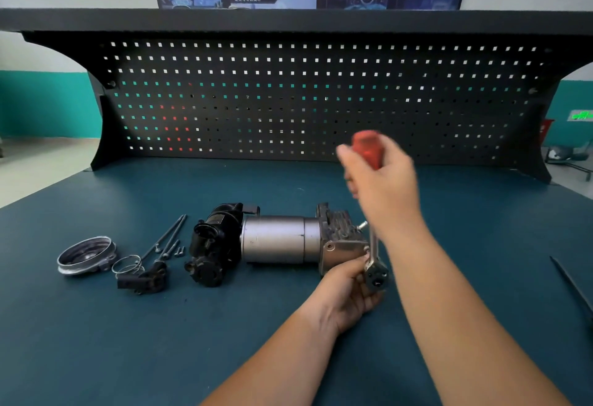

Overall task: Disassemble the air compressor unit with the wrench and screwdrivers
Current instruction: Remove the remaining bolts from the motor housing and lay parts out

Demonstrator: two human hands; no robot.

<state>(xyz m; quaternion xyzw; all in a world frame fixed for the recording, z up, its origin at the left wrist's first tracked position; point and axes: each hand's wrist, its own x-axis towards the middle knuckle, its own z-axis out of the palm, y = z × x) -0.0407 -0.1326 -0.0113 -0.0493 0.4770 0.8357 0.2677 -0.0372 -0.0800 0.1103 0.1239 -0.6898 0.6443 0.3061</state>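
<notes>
Head view: air compressor (279, 238) lies mid-tabletop (192, 341), with a loose ring cap (86, 254) and long bolts (170, 235) at its 9 o'clock. The right hand (385, 187) is wrapped round the red-handled screwdriver (367, 148), shaft dropping to the unit's 3 o'clock end, where the left hand (348, 290) grips the housing. My call: shaft square to the screw, firm down-pressure before turning, left hand bracing against roll; tip and screw head are hidden behind the fingers and the right hand is motion-blurred, so bit seating is unverifiable.
</notes>
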